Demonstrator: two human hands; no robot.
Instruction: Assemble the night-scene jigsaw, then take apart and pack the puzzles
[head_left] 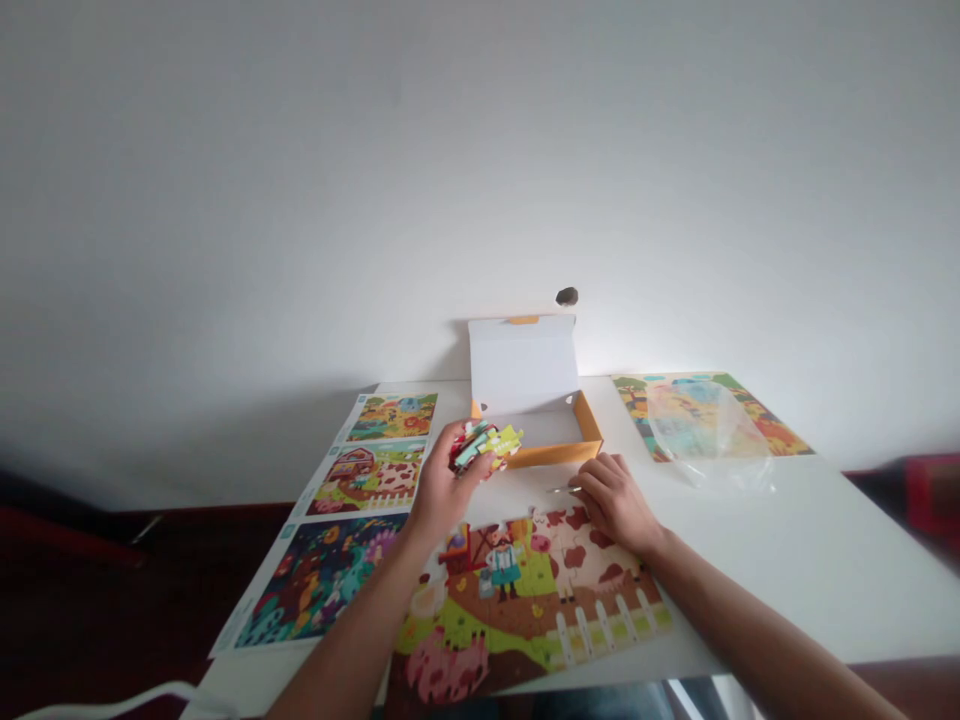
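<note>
My left hand [444,482] is closed around several loose jigsaw puzzle pieces [487,447], green, red and white, held up in front of the box. Below it lies a partly joined farm jigsaw puzzle [525,610] with a farmer, a spotted cow, pigs and a white fence. The puzzle's upper edge is uneven with tabs. At its upper right, my right hand [616,502] pinches a thin puzzle piece [564,489], seen nearly edge-on, so its picture is hidden. The right palm and wrist cover part of the cow and the puzzle's right side.
Behind the hands an orange box [590,425] stands with its white lid raised against the wall. A reference sheet [367,478] with three pictures lies at left. At right, a clear plastic bag [712,425] rests over another animal puzzle [776,435] on the white table [810,570].
</note>
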